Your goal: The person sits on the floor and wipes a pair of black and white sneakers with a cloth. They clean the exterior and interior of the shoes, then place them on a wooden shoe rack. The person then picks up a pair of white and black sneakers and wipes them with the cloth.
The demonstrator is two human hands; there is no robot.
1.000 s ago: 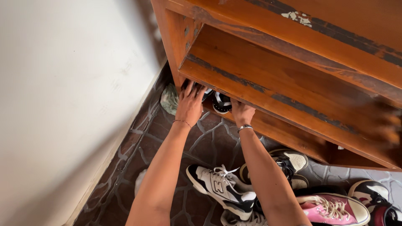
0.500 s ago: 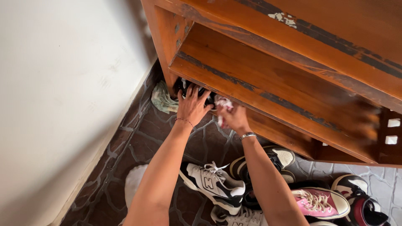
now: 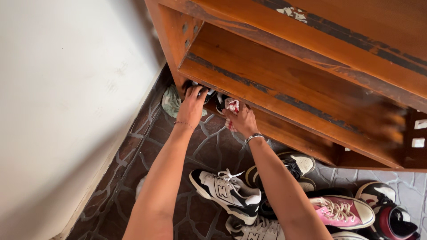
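Note:
My left hand [image 3: 192,106] reaches under the lowest board of a wooden shoe rack [image 3: 284,66] and rests on a black and white shoe [image 3: 209,94] tucked at its left end. My right hand [image 3: 242,121] is closed around a red and white cloth [image 3: 231,106], pressed against a second black and white shoe [image 3: 221,103] beside the first. Most of both shoes is hidden by the shelf. A thin bracelet is on my left wrist, a metal band on my right.
A white wall [image 3: 66,111] runs along the left. A crumpled pale green cloth [image 3: 171,100] lies by the rack's leg. On the stone floor [image 3: 213,146] lie a white and black sneaker [image 3: 227,193], a pink sneaker [image 3: 344,210] and several other shoes.
Both hands pushed back toward the rack's lowest shelf. The right hand, empty a second ago, now holds the red and white cloth. The view shifted slightly.

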